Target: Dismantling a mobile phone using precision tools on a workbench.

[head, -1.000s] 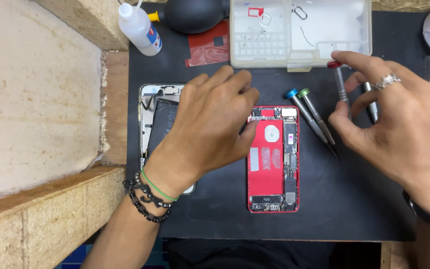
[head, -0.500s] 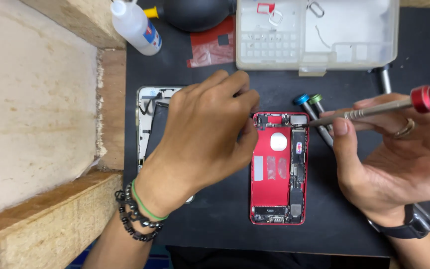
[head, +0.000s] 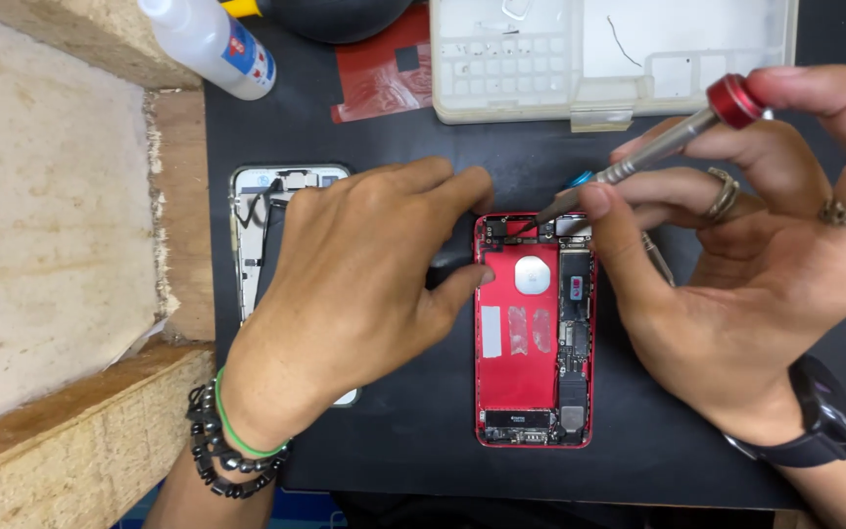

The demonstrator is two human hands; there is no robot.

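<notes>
My right hand (head: 756, 284) pinches the thin, stiff screwdriver (head: 638, 162) at its shaft, tip on the fragile opened red phone (head: 536, 343); left hand (head: 364, 284), spread, steadies its edge.

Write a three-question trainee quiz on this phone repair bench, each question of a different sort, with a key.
1. True or false: the right hand holds the red-capped screwdriver with its tip at the bottom end of the red phone housing.
2. Which thing lies partly under the left hand?
A. the white squeeze bottle
B. the detached screen assembly
C. the clear parts tray
3. Fill in: the phone parts rest on a ____ work mat.

Key:
1. False; the tip is at the top end, near the camera corner.
2. B
3. black
</notes>
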